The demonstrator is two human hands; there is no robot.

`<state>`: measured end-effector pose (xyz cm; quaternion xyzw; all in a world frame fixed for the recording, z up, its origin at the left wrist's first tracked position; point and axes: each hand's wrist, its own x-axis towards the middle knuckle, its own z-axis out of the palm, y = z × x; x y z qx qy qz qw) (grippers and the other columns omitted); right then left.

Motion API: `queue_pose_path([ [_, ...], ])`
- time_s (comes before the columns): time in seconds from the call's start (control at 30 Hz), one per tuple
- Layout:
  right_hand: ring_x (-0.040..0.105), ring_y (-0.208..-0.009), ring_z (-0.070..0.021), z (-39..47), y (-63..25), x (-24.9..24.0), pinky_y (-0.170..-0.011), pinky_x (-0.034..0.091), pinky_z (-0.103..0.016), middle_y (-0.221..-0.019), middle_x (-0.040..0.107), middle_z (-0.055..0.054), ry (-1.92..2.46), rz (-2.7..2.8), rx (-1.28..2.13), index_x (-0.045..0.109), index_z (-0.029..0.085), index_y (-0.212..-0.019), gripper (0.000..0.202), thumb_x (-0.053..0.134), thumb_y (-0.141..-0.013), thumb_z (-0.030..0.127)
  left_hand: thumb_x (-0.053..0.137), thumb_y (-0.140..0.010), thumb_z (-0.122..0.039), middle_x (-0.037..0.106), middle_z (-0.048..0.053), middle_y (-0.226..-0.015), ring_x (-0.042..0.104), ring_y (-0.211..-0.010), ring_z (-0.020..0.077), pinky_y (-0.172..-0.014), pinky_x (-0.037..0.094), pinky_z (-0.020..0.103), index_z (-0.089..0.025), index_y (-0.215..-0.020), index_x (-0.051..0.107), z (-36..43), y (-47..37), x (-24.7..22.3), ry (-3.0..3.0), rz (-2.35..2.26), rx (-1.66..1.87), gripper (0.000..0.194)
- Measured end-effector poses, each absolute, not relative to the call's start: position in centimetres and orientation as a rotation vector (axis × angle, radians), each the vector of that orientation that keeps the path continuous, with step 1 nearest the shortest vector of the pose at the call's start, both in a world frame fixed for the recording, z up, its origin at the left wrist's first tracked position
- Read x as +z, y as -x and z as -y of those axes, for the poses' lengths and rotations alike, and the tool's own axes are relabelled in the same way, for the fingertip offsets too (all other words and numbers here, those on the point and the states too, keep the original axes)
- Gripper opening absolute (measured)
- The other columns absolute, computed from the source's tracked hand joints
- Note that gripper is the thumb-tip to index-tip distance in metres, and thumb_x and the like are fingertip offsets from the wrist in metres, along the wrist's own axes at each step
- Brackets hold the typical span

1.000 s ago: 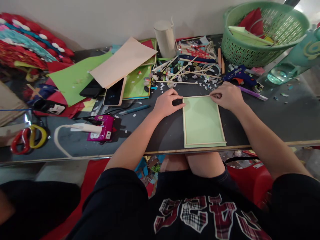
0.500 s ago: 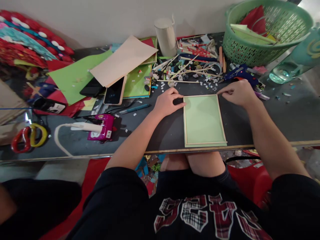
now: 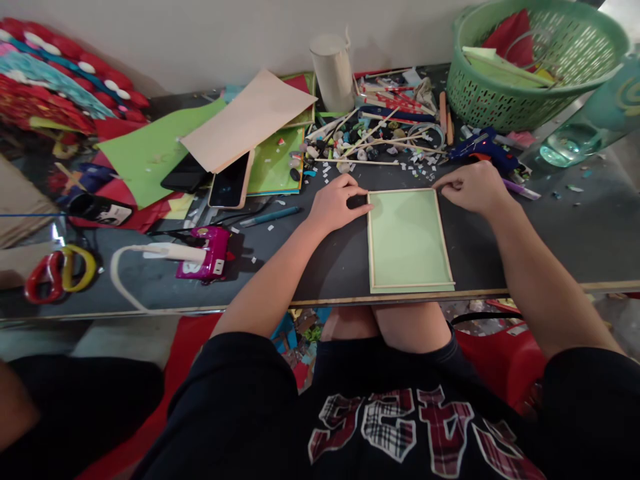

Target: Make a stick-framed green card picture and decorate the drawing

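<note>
Just right of the frame's centre, a pale green sheet (image 3: pixel 407 241) lies near the close edge of the counter (image 3: pixel 330 270), edged by thin sticks (image 3: pixel 443 233). The hands are well apart at its upper corners: the left hand (image 3: pixel 337 205), thumb and forefinger parted, touches the upper left one; the right hand (image 3: pixel 473 188) points a fingertip at the upper right one. Whether either grips a stick, I cannot tell at this size. Farther off, a pen (image 3: pixel 270 217) and phone (image 3: pixel 231 185) lie left of centre, pebbles (image 3: pixel 369 153) at upper centre, a basket (image 3: pixel 500 100) at upper right.
</note>
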<state>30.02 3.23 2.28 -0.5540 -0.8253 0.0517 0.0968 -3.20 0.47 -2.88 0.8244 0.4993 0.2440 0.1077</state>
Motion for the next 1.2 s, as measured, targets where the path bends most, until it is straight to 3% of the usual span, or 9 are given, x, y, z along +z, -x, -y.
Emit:
queue_pose_path([
  [0.17,0.077,-0.088,-0.0305,-3.1,-29.8,2.4,-0.072,0.054,-0.039,-0.087,0.083,0.000,1.665,2.474,0.082,0.088,0.034,-0.106,0.042,0.056,-0.084,0.019,0.076,-0.093,-0.047,0.068,0.007,-0.116,0.067,-0.102,0.0234,-0.090,0.054,0.036,-0.023,-0.117,0.080,-0.5,3.2,-2.8,-2.417,-1.476,0.695,0.034],
  [0.4,0.076,-0.108,-0.0324,-2.3,-28.4,3.5,-0.076,0.054,-0.039,-0.111,0.083,-0.002,1.789,2.557,-0.031,0.087,0.029,-0.111,0.040,0.055,-0.088,0.018,0.077,-0.091,-0.044,0.068,0.007,-0.116,0.067,-0.100,0.0232,-0.087,0.054,0.035,-0.022,-0.116,0.080,-0.4,3.1,-2.6,-2.404,-1.473,0.692,0.033],
  [0.93,0.074,-0.108,-0.0342,-2.2,-27.9,3.3,-0.077,0.052,-0.042,-0.114,0.083,-0.003,1.853,2.579,-0.061,0.086,0.031,-0.113,0.041,0.052,-0.092,0.022,0.077,-0.092,-0.046,0.067,0.007,-0.120,0.066,-0.109,0.0243,-0.095,0.054,0.036,-0.023,-0.117,0.079,-0.6,3.0,-2.0,-2.417,-1.484,0.623,0.034],
  [1.2,0.073,-0.091,-0.0294,-2.5,-28.4,1.7,-0.071,0.047,-0.037,-0.101,0.084,0.000,1.788,2.581,-0.216,0.086,0.033,-0.101,0.036,0.052,-0.091,0.027,0.068,-0.100,-0.046,0.069,0.010,-0.112,0.065,-0.107,0.0260,-0.087,0.054,0.036,-0.020,-0.115,0.080,-0.6,3.2,-1.8,-2.677,-1.393,0.569,0.033],
])
